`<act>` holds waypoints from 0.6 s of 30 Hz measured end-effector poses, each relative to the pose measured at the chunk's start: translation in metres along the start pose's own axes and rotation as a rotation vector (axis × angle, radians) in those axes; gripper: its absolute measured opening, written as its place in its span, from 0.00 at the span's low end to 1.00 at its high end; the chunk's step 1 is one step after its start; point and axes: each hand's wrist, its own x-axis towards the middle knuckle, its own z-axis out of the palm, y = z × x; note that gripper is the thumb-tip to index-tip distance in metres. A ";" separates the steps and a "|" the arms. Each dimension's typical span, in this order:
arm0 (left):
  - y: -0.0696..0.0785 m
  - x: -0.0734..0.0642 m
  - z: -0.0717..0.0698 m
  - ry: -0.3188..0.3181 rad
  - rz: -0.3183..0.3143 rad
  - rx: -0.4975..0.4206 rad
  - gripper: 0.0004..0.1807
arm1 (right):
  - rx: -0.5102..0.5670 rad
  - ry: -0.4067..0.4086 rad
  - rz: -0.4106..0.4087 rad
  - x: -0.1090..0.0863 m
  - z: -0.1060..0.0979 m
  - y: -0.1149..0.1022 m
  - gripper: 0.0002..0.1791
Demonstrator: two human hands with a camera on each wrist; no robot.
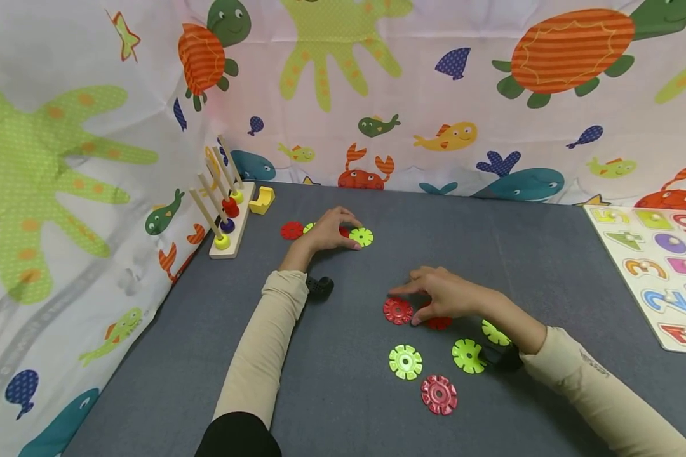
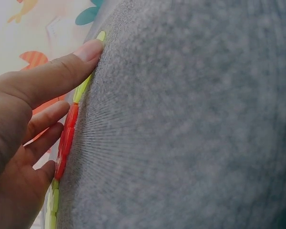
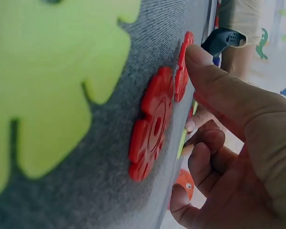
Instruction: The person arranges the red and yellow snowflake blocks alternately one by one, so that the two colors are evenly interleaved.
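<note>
On the table (image 1: 337, 406), I've got the left hand (image 1: 326, 233) with its thumb at the green disc (image 1: 363, 237), can't tell if pinching; the right hand (image 1: 450, 292) is spread, thumb and index about the red disc (image 1: 397, 311). I'd pinch that by opposite rims, keep it flat, and steady the left one lightly.

Discs (image 1: 467, 356) are red or lime green, tabletop (image 1: 343, 393) grey, sleeves (image 1: 263, 349) beige, backdrop (image 1: 411, 101) white with sea-animal prints.
</note>
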 end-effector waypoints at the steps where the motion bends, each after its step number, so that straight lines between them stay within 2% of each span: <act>1: 0.000 0.000 0.000 -0.002 -0.001 -0.001 0.27 | -0.003 -0.007 0.000 0.001 0.000 0.000 0.32; 8: 0.002 0.000 0.000 -0.012 -0.005 -0.004 0.27 | -0.018 -0.071 0.034 0.007 0.001 -0.001 0.31; 18: 0.001 -0.001 0.001 -0.007 -0.020 -0.013 0.26 | -0.031 -0.061 0.013 0.008 0.000 -0.001 0.27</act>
